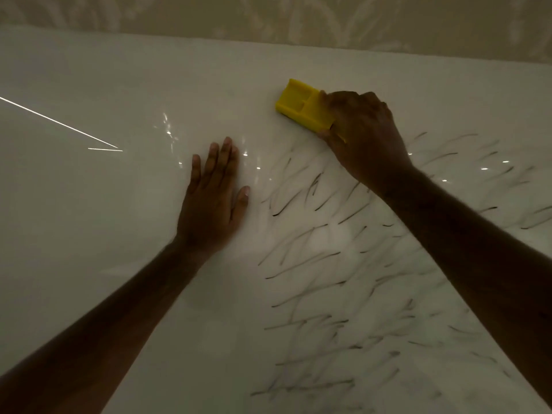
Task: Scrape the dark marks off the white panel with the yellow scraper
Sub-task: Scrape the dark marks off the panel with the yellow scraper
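Note:
A glossy white panel (98, 204) fills most of the view. Several dark curved marks (316, 258) cover its right half, from the middle down to the bottom edge. My right hand (363, 135) grips the rear of the yellow scraper (301, 106), which lies against the panel just above the uppermost marks, its front end pointing up-left. My left hand (213, 198) presses flat on the panel with straight fingers, left of the marks and below-left of the scraper.
The panel's top edge (268, 44) runs across the upper view, with a pale patterned wall (298, 16) beyond it. Bright thin light streaks (59, 122) reflect on the unmarked left part of the panel.

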